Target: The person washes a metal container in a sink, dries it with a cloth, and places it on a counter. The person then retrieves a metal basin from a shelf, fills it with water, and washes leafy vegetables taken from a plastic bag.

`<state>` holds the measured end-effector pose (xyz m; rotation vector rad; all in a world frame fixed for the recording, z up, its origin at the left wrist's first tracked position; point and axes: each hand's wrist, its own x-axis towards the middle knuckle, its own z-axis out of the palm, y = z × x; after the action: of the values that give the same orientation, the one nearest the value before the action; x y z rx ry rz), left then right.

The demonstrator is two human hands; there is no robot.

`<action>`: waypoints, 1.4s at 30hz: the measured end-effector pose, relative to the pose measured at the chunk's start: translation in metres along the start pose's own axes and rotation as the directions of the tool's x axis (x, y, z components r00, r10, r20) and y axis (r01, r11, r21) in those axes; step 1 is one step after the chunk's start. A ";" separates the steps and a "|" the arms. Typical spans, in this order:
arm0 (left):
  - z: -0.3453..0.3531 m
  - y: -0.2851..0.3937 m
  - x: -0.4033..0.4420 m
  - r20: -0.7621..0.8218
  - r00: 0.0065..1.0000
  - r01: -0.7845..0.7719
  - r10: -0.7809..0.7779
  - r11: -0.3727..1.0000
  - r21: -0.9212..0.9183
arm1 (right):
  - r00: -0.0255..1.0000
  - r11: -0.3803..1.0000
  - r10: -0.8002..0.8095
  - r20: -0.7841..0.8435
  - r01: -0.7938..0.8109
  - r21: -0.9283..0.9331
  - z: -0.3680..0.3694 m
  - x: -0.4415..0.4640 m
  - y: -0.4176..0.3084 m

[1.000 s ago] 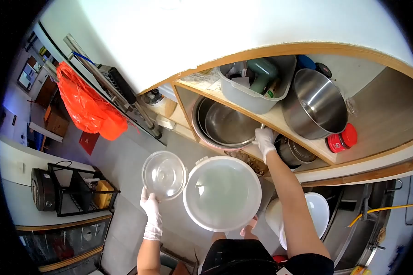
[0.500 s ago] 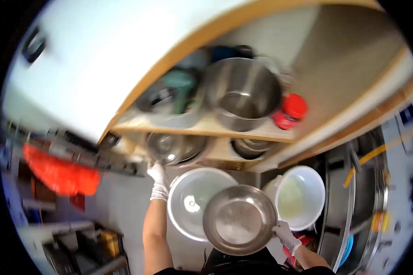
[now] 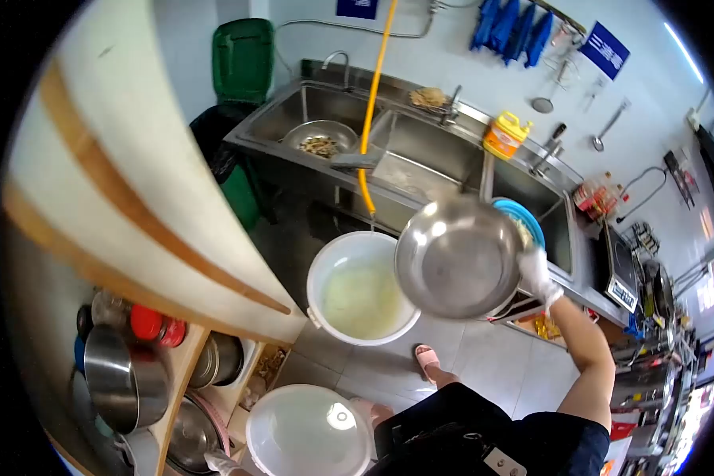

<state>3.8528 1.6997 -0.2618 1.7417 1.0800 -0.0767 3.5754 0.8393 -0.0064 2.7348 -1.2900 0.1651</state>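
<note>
Clamped by its rim in the gloved right hand (image 3: 536, 274): a wide steel basin (image 3: 458, 262). Held off the floor, well apart from the gloved left hand (image 3: 222, 462). Lies at 9 o'clock from the right hand, between 1 and 2 o'clock from the left; so, far nearer the right. Round, no long axis to speak of; opening turned up towards the camera, tilt hard to gauge. Overlaps, in view, the right edge of a white bucket (image 3: 333, 254), set at about 8 o'clock from it; can't tell whether touching.

Looks shiny, silvery, shallow, with flared sides, a flat round bottom and bright glare spots on the inner wall. Seems bare inside.

In the bucket, pale yellowish liquid (image 3: 357, 301), below the end of a yellow hose (image 3: 370, 103). At 11 o'clock from the basin, a steel sink (image 3: 420, 155); at 2 o'clock, partly behind it, a blue bowl (image 3: 522, 208).

Down at 7 o'clock in view, left hand cut by the frame, close to a steel pan (image 3: 186, 440) on the lower shelf; can't tell if closed on anything. Between 2 and 3 o'clock from that hand, a white tub (image 3: 266, 412) with cloudy liquid.
</note>
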 end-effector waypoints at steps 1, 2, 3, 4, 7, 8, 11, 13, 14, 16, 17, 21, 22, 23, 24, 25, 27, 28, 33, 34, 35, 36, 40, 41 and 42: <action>0.009 0.001 -0.018 0.013 1.000 0.014 -0.014 0.999 -0.041 | 0.943 0.882 0.255 -0.214 -0.136 0.451 -0.030 0.020 -0.006; 0.019 -0.002 -0.035 0.033 0.999 0.039 -0.037 0.997 -0.063 | 0.921 0.910 0.250 -0.299 -0.118 0.397 -0.049 0.044 0.000; 0.030 -0.007 -0.053 0.057 0.997 0.060 -0.056 0.995 -0.079 | 0.893 0.934 0.236 -0.382 -0.100 0.342 -0.062 0.068 0.009; 0.042 -0.014 -0.072 0.082 0.993 0.088 -0.081 0.992 -0.091 | 0.886 0.949 0.202 -0.417 -0.072 0.308 -0.074 0.090 0.014; 0.078 -0.042 -0.131 0.204 0.969 0.154 -0.138 0.986 -0.063 | 0.816 0.975 0.056 -0.576 0.081 0.209 -0.087 0.151 0.027; 0.092 -0.052 -0.155 0.246 0.956 0.176 -0.162 0.984 -0.034 | 0.792 0.988 -0.048 -0.609 0.126 0.086 -0.089 0.169 0.030; 0.137 -0.078 -0.226 0.380 0.906 0.174 -0.185 0.983 0.063 | 0.764 0.971 -0.215 -0.609 0.235 -0.047 -0.068 0.229 0.050; 0.172 -0.088 -0.279 0.472 0.877 0.032 -0.092 0.990 0.134 | 0.693 0.934 -0.350 -0.630 0.308 -0.180 -0.064 0.250 0.055; 0.190 -0.089 -0.306 0.511 0.859 -0.060 -0.028 0.986 0.154 | 0.652 0.909 -0.398 -0.645 0.377 -0.179 -0.062 0.260 0.061; 0.236 -0.071 -0.369 0.616 0.781 -0.248 0.099 0.955 0.161 | 0.644 0.875 -0.466 -0.607 0.437 -0.208 -0.048 0.282 0.081; 0.259 -0.061 -0.397 0.674 0.722 -0.342 0.160 0.929 0.145 | 0.641 0.860 -0.496 -0.586 0.455 -0.230 -0.043 0.291 0.089; 0.346 0.012 -0.533 0.797 0.420 -0.715 0.435 0.699 -0.005 | 0.626 0.872 -0.467 -0.625 0.445 -0.206 -0.035 0.311 0.115; 0.370 0.022 -0.551 0.843 0.398 -0.697 0.363 0.717 0.021 | 0.665 0.908 -0.368 -0.650 0.406 -0.099 -0.031 0.314 0.119; 0.395 0.031 -0.567 0.882 0.373 -0.679 0.287 0.732 0.048 | 0.701 0.932 -0.264 -0.663 0.361 0.010 -0.026 0.315 0.123; 0.420 0.038 -0.587 0.893 0.329 -0.623 0.309 0.781 -0.041 | 0.732 0.944 -0.156 -0.663 0.309 0.119 -0.020 0.315 0.128; 0.445 0.047 -0.611 0.900 0.283 -0.557 0.333 0.821 -0.129 | 0.682 0.887 -0.002 -0.732 0.339 0.314 -0.003 0.318 0.134; 0.488 0.081 -0.664 0.922 0.243 -0.454 0.301 0.875 -0.166 | 0.776 0.782 0.256 -0.577 0.184 0.595 0.024 0.318 0.145; 0.516 0.089 -0.679 0.932 0.252 -0.364 0.262 0.918 -0.159 | 0.803 0.732 0.334 -0.494 0.109 0.672 0.041 0.316 0.149; 0.630 0.135 -0.727 0.952 0.301 -0.032 -0.049 0.998 0.062 | 0.840 0.398 0.533 -0.106 -0.138 0.907 0.125 0.303 0.150; 0.649 0.139 -0.727 0.941 0.315 0.020 -0.120 0.993 0.120 | 0.850 0.361 0.527 -0.019 -0.204 0.910 0.136 0.302 0.147; 0.667 0.135 -0.717 0.945 0.292 0.004 -0.148 0.988 0.153 | 0.853 0.324 0.517 0.068 -0.269 0.907 0.147 0.302 0.144; 0.683 0.134 -0.706 0.948 0.267 -0.015 -0.173 0.983 0.184 | 0.853 0.303 0.511 0.108 -0.295 0.906 0.150 0.302 0.138; 0.715 0.144 -0.688 0.934 0.345 -0.018 -0.088 0.995 0.101 | 0.945 0.491 0.281 0.166 -0.290 0.822 0.186 0.343 0.137; 0.721 0.149 -0.681 0.938 0.335 0.058 -0.094 0.995 0.079 | 0.953 0.613 0.214 0.214 -0.301 0.730 0.183 0.362 0.138; 0.725 0.157 -0.677 0.933 0.347 0.062 -0.098 0.995 0.081 | 0.970 0.699 0.212 0.116 -0.234 0.675 0.173 0.385 0.135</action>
<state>3.8652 0.7038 -0.1338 1.2717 0.2458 -1.0638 3.7233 0.4351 -0.1133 3.1303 -1.8827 0.7827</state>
